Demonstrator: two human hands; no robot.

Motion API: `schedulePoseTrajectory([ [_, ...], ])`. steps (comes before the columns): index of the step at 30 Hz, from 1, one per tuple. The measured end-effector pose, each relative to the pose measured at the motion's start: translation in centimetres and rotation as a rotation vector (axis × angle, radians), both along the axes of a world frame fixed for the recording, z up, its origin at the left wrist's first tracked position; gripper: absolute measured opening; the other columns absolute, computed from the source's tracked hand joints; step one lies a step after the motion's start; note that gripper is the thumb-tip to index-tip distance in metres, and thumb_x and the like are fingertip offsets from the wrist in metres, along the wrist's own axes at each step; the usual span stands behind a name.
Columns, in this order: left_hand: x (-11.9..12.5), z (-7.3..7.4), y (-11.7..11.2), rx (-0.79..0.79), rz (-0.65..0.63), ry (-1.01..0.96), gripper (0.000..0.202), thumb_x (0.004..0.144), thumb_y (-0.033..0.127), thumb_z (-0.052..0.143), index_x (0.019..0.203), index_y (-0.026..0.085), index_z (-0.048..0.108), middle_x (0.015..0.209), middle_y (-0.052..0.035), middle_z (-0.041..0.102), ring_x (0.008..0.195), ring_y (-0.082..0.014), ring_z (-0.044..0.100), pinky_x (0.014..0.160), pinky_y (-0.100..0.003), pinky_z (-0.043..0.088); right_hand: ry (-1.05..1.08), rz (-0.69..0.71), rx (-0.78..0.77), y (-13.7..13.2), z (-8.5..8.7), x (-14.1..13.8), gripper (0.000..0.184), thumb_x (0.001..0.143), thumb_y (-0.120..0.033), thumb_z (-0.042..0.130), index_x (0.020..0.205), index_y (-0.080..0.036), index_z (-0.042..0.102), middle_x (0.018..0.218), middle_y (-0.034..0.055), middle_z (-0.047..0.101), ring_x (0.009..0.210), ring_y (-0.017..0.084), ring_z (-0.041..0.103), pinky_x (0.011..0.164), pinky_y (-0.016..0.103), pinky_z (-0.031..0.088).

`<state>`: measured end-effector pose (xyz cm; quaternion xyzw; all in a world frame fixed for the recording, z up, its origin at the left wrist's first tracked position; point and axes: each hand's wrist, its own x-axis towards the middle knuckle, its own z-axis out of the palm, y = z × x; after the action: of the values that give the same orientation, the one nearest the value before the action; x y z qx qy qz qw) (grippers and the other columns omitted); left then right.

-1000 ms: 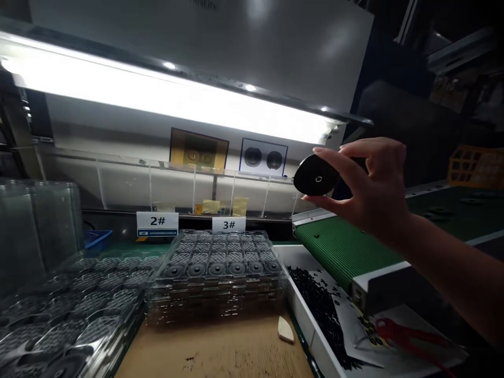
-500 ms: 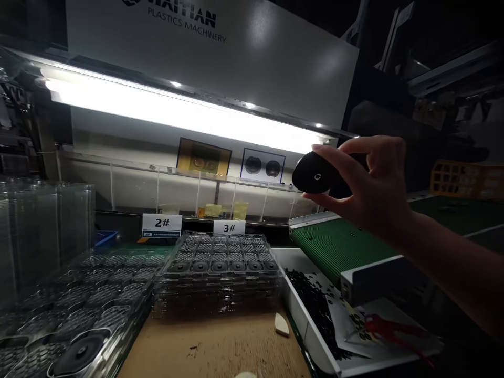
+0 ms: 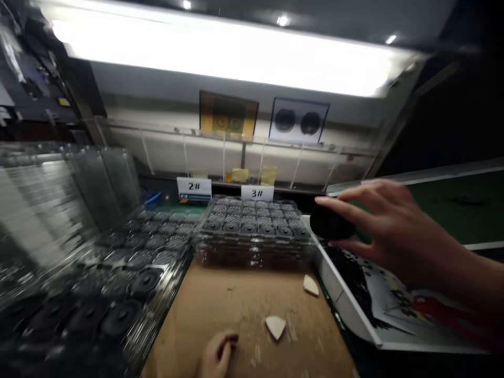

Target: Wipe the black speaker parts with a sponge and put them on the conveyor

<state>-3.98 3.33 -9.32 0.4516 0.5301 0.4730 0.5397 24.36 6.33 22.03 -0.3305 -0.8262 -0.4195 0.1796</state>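
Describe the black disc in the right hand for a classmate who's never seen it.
From the long bright lamp, drop below its right end to the white tray. Seen against the tray's far end is the black disc, pinched by the right hand. Unlike the dark discs in the clear trays, it is hand-held.

Right hand (image 3: 396, 231), left hand (image 3: 214, 358): both bare
Right: slim fingers (image 3: 348, 211), narrow wrist (image 3: 449, 268), uncovered forearm (image 3: 483, 283). Left: cropped, blurred.

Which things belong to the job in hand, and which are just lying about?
Likely in use:
black rounded part, pinched in the right hand
clear plastic trays holding dark round parts
brown board, left hand over it

Probably lying about:
cream wedges on the board
red tool, blurred, lower right
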Motion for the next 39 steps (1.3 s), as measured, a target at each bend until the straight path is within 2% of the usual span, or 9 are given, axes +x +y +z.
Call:
schedulePoseTrajectory([
  [2,-0.4,-1.0,-0.4,-0.144,0.058,-0.095,0.026,0.084,0.037,0.057,0.095,0.014,0.063,0.081,-0.0047,0.066,0.052,-0.0094,0.05,0.05,-0.025,0.044,0.023,0.057,-0.261,0.0,-4.9,0.3,0.053,0.082,-0.042,0.061,0.129,-0.021,0.049,0.102,0.009,0.061,0.094,0.027,0.056,0.09,0.052,0.041],
  [7,-2.1,-0.7,-3.1,-0.388,0.175,-0.294,0.034,0.072,0.039,0.069,0.095,0.014,0.064,0.091,-0.0089,0.069,0.048,-0.004,0.044,0.044,-0.018,0.032,0.212,0.054,-0.933,-2.2,-17.0,-0.1,0.069,0.067,-0.032,0.076,0.13,-0.029,0.049,0.108,0.0068,0.066,0.098,0.027,0.06,0.09,0.049,0.046],
  [11,-2.8,1.9,-4.4,-0.484,0.162,-0.351,0.036,0.069,0.037,0.075,0.099,0.018,0.066,0.1,-0.0095,0.069,0.061,-0.0076,0.055,0.054,-0.02,0.04,0.541,-0.03,-1.316,-4.6,-22.6,-2.8,0.064,0.067,-0.04,0.076,0.126,-0.03,0.055,0.11,0.0078,0.067,0.102,0.028,0.061,0.09,0.049,0.049],
  [13,-2.2,3.1,-4.2,-0.469,0.08,-0.391,0.041,0.068,0.04,0.076,0.103,0.022,0.067,0.113,-0.0106,0.066,0.084,-0.0163,0.063,0.07,-0.025,0.048,0.727,-0.06,-1.441,-5.5,-24.0,-4.6,0.063,0.069,-0.045,0.074,0.126,-0.027,0.056,0.114,0.0098,0.066,0.106,0.03,0.06,0.089,0.049,0.05],
  [16,-0.1,4.0,-3.2,-0.378,-0.167,-0.456,0.061,0.058,0.045,0.081,0.114,0.029,0.063,0.133,-0.01,0.055,0.115,-0.0294,0.056,0.093,-0.038,0.045,1.007,-0.067,-1.536,-6.1,-25.4,-6.7,0.067,0.07,-0.05,0.071,0.13,-0.026,0.052,0.121,0.0112,0.062,0.111,0.03,0.058,0.091,0.048,0.049],
  [20,3.2,3.9,-1.4,-0.395,-0.326,-0.473,0.065,0.055,0.04,0.084,0.115,0.035,0.062,0.128,-0.0069,0.059,0.118,-0.0274,0.054,0.098,-0.037,0.043,1.215,-0.041,-1.521,-5.7,-26.6,-7.6,0.071,0.068,-0.056,0.071,0.13,-0.027,0.052,0.115,0.0102,0.064,0.105,0.029,0.058,0.088,0.046,0.05],
  [28,5.7,4.0,1.4,-0.584,-0.153,-0.589,0.065,0.06,0.034,0.083,0.12,0.032,0.056,0.123,-0.0062,0.061,0.11,-0.024,0.059,0.094,-0.035,0.046,1.112,-0.098,-1.417,-3.6,-27.2,-5.5,0.076,0.077,-0.062,0.058,0.142,-0.03,0.033,0.129,0.0099,0.055,0.12,0.028,0.051,0.096,0.046,0.046],
  [34,5.4,4.1,3.5,-0.586,0.02,-0.744,0.055,0.068,0.028,0.078,0.117,0.033,0.053,0.133,-0.0031,0.054,0.117,-0.0281,0.057,0.099,-0.041,0.047,1.025,-0.442,-1.3,-1.3,-29.7,-4.4,0.039,0.091,-0.041,0.046,0.124,-0.022,0.053,0.103,0.0092,0.054,0.071,0.017,0.066,0.064,0.033,0.057],
  [39,5.2,3.8,4.5,-0.536,0.08,-0.794,0.055,0.068,0.033,0.078,0.117,0.03,0.054,0.126,-0.0042,0.06,0.114,-0.0264,0.06,0.095,-0.035,0.05,0.928,-0.433,-1.239,-1.2,-31.3,-5.6,0.024,0.09,-0.029,0.049,0.109,-0.02,0.061,0.104,0.0113,0.058,0.084,0.023,0.064,0.07,0.038,0.054],
])
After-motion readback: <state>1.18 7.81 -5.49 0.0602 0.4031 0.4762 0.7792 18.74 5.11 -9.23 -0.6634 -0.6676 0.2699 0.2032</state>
